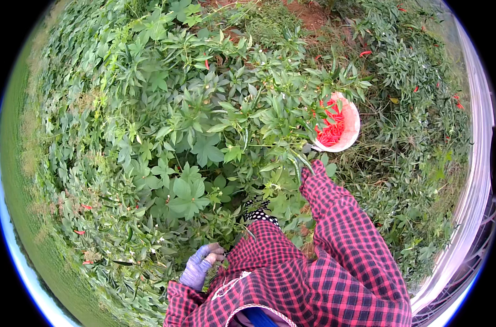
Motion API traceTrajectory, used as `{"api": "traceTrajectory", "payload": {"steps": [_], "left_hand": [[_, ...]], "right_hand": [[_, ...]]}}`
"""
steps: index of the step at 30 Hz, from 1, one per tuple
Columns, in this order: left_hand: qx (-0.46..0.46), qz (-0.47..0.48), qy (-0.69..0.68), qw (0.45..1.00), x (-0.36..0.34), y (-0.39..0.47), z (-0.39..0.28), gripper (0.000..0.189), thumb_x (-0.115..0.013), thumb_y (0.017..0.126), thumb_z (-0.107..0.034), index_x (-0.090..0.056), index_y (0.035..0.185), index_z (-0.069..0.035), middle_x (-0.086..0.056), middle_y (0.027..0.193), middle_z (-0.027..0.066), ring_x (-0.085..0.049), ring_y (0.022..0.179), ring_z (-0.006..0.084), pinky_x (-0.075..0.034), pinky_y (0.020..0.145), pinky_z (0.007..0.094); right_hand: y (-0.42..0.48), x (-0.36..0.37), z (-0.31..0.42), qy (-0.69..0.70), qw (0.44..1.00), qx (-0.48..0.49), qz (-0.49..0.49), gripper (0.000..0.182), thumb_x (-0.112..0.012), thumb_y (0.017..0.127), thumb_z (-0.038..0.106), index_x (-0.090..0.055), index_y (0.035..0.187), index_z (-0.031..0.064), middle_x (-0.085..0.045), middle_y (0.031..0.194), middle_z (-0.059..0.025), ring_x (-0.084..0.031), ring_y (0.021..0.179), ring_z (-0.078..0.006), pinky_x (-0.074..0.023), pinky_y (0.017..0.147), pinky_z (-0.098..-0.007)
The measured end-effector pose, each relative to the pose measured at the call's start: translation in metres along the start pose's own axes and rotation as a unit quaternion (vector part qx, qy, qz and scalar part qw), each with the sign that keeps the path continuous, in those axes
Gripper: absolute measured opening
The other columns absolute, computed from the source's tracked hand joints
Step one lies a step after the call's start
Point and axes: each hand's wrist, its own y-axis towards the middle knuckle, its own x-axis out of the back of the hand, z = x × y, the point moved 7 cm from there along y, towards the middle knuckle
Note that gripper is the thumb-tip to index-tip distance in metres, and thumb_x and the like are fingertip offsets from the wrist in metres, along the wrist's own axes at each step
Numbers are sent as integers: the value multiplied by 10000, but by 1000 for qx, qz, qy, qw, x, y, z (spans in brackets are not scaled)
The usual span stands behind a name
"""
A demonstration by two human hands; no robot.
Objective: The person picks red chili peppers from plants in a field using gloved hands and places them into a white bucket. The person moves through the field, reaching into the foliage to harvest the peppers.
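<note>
My left hand (201, 263), in a pale purple glove with discoloured fingertips, is low beside my checked clothing. Its fingers are bent towards the thumb, close to pepper leaves; whether anything is between them is unclear. My right arm in a red-and-black checked sleeve (338, 200) reaches forward. Leaves and long green chili peppers (295, 166) cover most of the right hand at the cuff, so its grip is hidden. Just beyond that cuff is a white bucket (352, 122) holding many red chili peppers (331, 131). Foliage overlaps its left side.
Dense chili plants (268, 102) surround me, mixed with broad-lobed leaves (188, 194). A red chili (206, 63) hangs ahead, and another red chili (365, 53) shows at upper right. Pale plastic sheeting (474, 143) runs along the right edge. Polka-dot fabric (261, 214) shows below me.
</note>
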Motion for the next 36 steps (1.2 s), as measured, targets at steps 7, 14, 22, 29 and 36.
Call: {"api": "traceTrajectory", "payload": {"steps": [7,14,22,29,36], "left_hand": [[-18,-17,134,991,-4,61,-8,264,-550,828,-107,-552,1069,1,-594,989,74,-556,885,142,-438,793,273],[-36,19,336,941,-78,240,-11,441,-615,781,-278,-517,1129,-25,-621,976,113,-584,856,205,-443,779,289],[70,71,521,847,-110,254,-2,369,-632,736,-261,-585,1028,-39,-627,897,149,-594,834,247,-463,735,327],[-123,122,470,865,-109,253,-3,208,-583,756,-75,-599,963,-67,-623,791,89,-567,685,183,-458,659,304],[41,153,12,987,-91,252,15,196,-549,832,-64,-509,1013,-1,-593,841,121,-593,719,212,-506,742,336]], "right_hand": [[4,53,-28,62,998,-25,-15,196,-403,888,132,-531,1029,86,-534,772,-81,-517,630,-187,-458,575,-336],[7,48,-63,132,990,-46,5,207,-394,891,133,-530,1042,91,-535,784,-82,-521,646,-185,-464,597,-331],[17,44,-73,190,981,-43,19,221,-384,895,134,-530,1058,97,-536,798,-84,-525,665,-181,-471,621,-326],[35,53,-78,233,970,-38,66,234,-375,899,135,-529,1071,103,-537,810,-86,-528,682,-179,-477,642,-322],[100,178,-94,238,966,32,95,246,-366,902,136,-529,1085,108,-538,822,-87,-532,698,-176,-484,664,-317]]}}
